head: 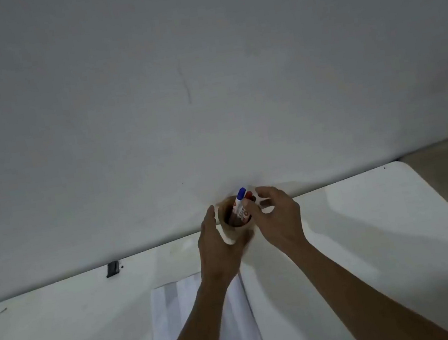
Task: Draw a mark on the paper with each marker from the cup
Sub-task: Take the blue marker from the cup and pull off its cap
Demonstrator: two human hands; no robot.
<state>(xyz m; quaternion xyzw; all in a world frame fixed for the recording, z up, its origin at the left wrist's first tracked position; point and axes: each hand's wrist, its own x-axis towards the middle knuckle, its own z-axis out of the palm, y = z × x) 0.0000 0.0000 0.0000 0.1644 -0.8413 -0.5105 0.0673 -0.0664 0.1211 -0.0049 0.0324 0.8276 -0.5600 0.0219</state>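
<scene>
Steadying paper cup (pixel 235 230) at tabletop (pixel 368 221) back edge, left hand (pixel 218 247) wrapped around it; right hand (pixel 277 220) pinching blue-capped marker (pixel 240 205). Advising straight upward lift, cup held firm.

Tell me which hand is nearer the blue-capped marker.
Right. The right hand has its fingertips at the blue-capped marker sticking out of the cup; the left hand wraps the cup's side, lower down.
</scene>
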